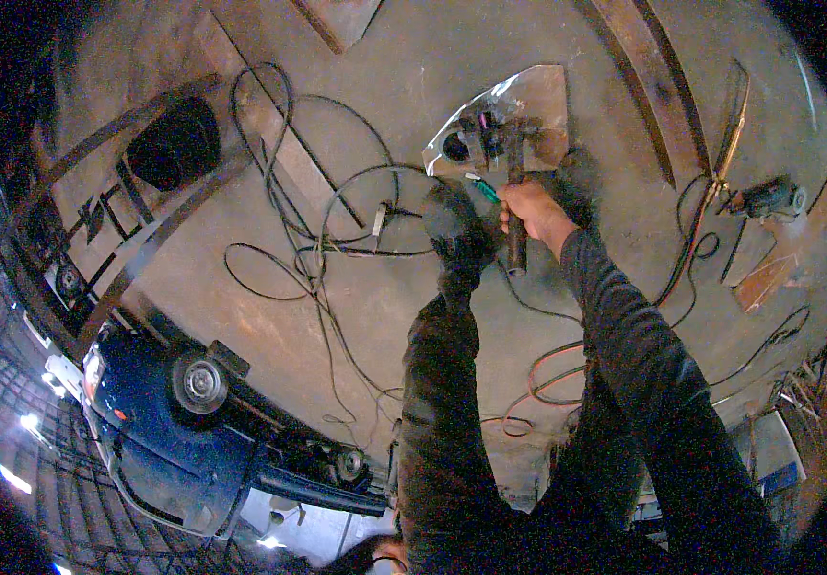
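Observation:
My right hand (528, 211) is closed around the dark handle of a hammer (517, 257). The hammer's head is over a metal plate (549, 101) on the floor. From the same hand's fingers sticks a slim green tool with a pale tip (484, 189), its exact kind unclear. Small dark parts (476, 134) lie on the plate, partly hidden by the hammer. At the bottom edge, only a bit of my left hand (390, 553) shows beside my leg, and its fingers cannot be made out.
Looped black cables (284, 230) spread across the floor at left, with a red-and-black hose (547, 393) at right. A gas torch (720, 182) and an angle grinder (773, 198) lie far right. Curved steel beams (658, 86) rest behind. A blue truck (183, 422) stands lower left.

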`<state>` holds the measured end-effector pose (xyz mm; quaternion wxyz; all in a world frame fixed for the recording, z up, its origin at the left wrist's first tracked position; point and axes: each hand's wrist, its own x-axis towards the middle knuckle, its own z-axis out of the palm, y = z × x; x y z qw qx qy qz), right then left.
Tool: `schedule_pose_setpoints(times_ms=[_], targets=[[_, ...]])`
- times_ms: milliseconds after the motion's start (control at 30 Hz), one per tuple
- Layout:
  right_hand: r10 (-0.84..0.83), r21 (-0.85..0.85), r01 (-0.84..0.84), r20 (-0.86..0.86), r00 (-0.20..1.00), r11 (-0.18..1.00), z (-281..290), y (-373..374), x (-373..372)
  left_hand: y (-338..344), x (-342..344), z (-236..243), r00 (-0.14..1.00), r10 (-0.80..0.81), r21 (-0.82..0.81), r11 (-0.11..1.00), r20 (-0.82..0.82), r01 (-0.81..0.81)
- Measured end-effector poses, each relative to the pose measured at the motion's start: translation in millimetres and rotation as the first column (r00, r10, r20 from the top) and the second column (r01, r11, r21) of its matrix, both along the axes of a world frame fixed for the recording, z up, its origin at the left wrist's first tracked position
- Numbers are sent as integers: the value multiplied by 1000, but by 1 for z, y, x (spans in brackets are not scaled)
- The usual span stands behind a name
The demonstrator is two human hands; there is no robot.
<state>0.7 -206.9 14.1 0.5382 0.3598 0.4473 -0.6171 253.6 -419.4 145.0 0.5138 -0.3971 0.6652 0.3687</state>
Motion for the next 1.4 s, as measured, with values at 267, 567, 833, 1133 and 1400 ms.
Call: schedule_pose_setpoints(times_ms=[267,567,833,1133,1400], targets=[[107,4,-107,-137,985,994,-2,39,-10,-79,-61,-60,888,-152,-245,968,-434,46],[-230,350,299,-225,947,888,40,86,-59,29,-234,-239,779,114,-259,905,-616,-337],[147,202,-108,-193,970,974,-26,24,-2,31,-271,-240,875,-199,-517,854,-442,-67],[-218,369,408,-459,862,835,23,15,-29,12,-267,-242,886,-237,-517,856,-399,-4],[-38,206,62,-118,992,977,16,16,-29,-3,-264,-257,889,-356,-524,835,-286,166]])
